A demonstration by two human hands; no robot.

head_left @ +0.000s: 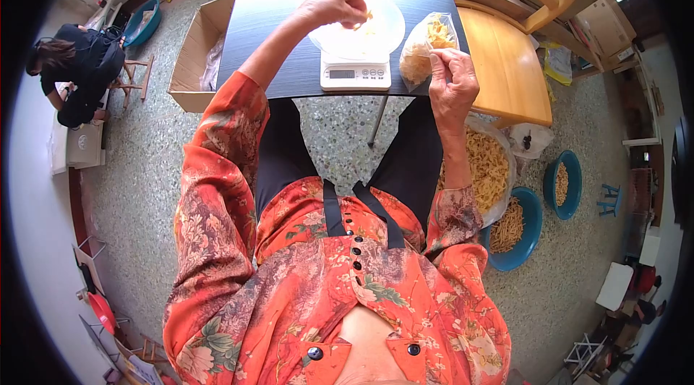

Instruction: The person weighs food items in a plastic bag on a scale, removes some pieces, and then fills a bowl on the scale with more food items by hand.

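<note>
Left hand (336, 3) has its grip pinched on a few yellow snack strips (366, 19) over the white digital scale (355, 75) and its round pan — bare dark desk (282, 38) to its left. Right hand (453, 81) clamps the clear plastic snack bag (426, 45) at the desk's right edge, light wooden chair (506, 67) just beside; scale readout's unreadable.

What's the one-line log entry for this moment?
left hand: pinching snack pieces over bowl on scale | right hand: gripping snack bag

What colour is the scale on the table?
The scale is white; the head view shows it best.
</note>
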